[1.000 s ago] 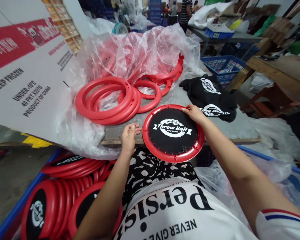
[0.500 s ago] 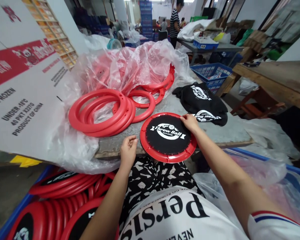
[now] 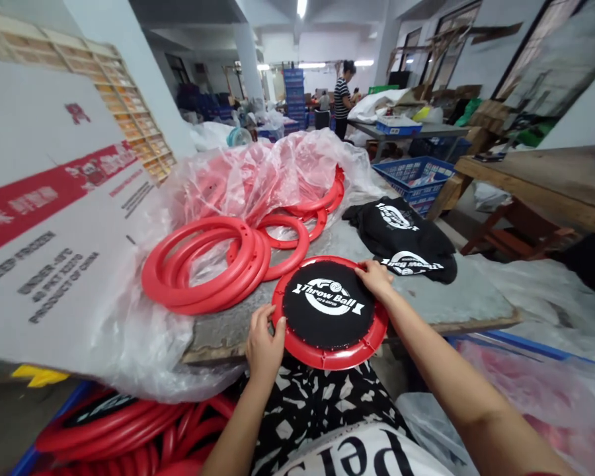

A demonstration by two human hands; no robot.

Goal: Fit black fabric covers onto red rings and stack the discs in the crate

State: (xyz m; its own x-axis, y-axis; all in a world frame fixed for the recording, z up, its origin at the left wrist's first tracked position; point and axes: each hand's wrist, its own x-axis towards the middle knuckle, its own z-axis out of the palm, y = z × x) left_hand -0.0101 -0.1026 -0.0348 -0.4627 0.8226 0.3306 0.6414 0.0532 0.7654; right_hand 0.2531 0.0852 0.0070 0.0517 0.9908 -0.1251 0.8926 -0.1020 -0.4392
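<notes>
A red disc with black "Throw Ball" netting (image 3: 328, 312) lies at the near edge of the grey table (image 3: 441, 291). My left hand (image 3: 264, 342) grips its left rim, fingers curled over the edge. On the far right rim, my right hand (image 3: 375, 277) presses with bent fingers. Several loose red plastic rings (image 3: 205, 266) lie stacked just behind the disc, some spilling out of a clear plastic bag (image 3: 272, 173). A pile of black printed nets (image 3: 401, 239) sits to the right of the disc.
A large white cardboard sheet (image 3: 54, 218) leans at the left. Finished red discs (image 3: 129, 430) fill a blue crate at the lower left. Blue baskets (image 3: 416, 173) and wooden benches (image 3: 540, 178) stand to the right. A person in a striped shirt (image 3: 343, 99) stands far back.
My left hand has moved right from the table edge and taken hold of the disc's left rim. The head has tilted up, showing more of the room.
</notes>
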